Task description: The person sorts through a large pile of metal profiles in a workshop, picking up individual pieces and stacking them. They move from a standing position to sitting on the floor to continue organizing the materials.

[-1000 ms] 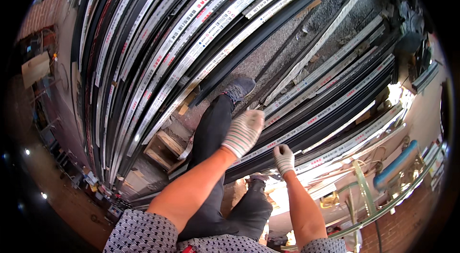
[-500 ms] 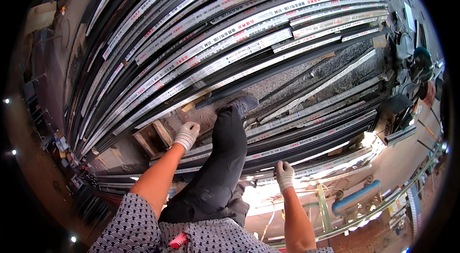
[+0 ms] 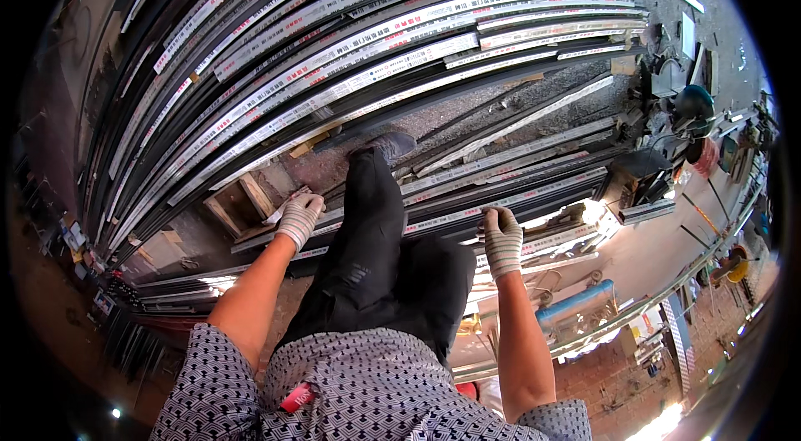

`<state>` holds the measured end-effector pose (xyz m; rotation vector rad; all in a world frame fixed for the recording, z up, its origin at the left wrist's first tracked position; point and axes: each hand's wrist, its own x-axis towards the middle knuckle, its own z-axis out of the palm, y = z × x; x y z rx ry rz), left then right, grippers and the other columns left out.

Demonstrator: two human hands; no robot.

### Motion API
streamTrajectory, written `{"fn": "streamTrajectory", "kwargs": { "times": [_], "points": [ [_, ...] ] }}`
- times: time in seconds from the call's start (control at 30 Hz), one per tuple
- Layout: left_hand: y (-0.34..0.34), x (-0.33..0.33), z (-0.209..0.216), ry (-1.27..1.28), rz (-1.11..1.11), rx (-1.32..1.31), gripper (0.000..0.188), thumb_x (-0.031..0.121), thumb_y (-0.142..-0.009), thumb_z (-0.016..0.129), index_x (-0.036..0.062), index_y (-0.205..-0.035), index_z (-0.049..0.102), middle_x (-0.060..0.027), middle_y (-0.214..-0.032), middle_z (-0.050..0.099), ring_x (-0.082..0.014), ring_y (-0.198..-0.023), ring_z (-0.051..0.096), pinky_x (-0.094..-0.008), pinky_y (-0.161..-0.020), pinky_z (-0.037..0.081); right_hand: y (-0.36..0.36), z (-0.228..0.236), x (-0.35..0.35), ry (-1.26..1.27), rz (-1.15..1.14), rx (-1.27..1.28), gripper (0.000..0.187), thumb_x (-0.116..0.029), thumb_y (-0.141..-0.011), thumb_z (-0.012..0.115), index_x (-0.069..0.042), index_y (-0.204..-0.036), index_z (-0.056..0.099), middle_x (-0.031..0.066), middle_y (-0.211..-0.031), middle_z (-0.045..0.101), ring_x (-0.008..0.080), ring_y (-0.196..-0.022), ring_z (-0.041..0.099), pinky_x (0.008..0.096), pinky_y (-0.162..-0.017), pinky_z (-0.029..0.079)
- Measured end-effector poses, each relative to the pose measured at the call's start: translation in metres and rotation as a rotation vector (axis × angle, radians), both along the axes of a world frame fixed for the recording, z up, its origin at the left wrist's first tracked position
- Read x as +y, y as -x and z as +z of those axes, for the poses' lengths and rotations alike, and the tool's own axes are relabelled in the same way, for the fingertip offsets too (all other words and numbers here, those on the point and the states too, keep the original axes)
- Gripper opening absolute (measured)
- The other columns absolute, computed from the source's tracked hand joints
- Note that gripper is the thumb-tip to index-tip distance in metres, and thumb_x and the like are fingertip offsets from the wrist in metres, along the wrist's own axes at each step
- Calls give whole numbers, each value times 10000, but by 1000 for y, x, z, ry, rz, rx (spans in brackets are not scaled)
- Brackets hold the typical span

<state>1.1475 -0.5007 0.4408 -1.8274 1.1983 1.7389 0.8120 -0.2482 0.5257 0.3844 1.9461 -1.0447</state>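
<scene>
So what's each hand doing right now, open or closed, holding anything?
Left hand: curled; can't tell whether it's fully closed or holding anything.
Right hand: also curled; fully closed or holding anything, can't tell.

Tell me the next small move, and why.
Probably check the footing before stepping on: the visible shoe sits in the gap between rows of long profiles, with a long pale strip lying close by, and the other foot is out of sight.

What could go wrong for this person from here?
Tripping: one shoe is between stacks of long bars, near a slanting pale strip, so it might catch. Snagging: the gloved left hand appears close to the wooden frame, whose edges could catch its fingers.
</scene>
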Motion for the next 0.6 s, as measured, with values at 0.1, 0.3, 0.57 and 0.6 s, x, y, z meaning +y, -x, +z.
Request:
{"fn": "streamTrajectory", "kwargs": {
  "times": [0.1,0.3,0.57,0.6],
  "points": [
    [3,12,5,-2,75,35,261,218,-996,590,-18,-1070,671,-76,-923,706,-158,-776,670,-307,-755,548,18,16,8,-27,27,20,185,-189,-1028,573,-20,-1014,648,17,-767,629,75,-647,562,237,-606,492],
    [35,29,27,79,95,82,255,247,-982,594,21,-1027,702,-64,-889,704,-165,-798,658,-332,-781,537,56,23,16,-31,26,36,195,-219,-1024,582,-34,-1030,643,28,-761,630,96,-615,576,242,-561,494],
    [88,44,60,343,-99,-13,244,252,-944,614,33,-1004,703,-115,-901,725,-188,-818,673,-340,-783,539,122,-3,-4,-20,237,-53,201,-244,-1015,594,-56,-1050,656,35,-807,669,105,-634,626,243,-547,513],
    [108,44,77,401,-174,-46,231,255,-945,627,46,-1017,695,-124,-890,721,-204,-809,676,-346,-787,544,133,-7,-10,-16,260,-40,193,-239,-1020,597,-58,-1052,658,28,-813,672,86,-635,610,238,-546,506]
  ]
}}
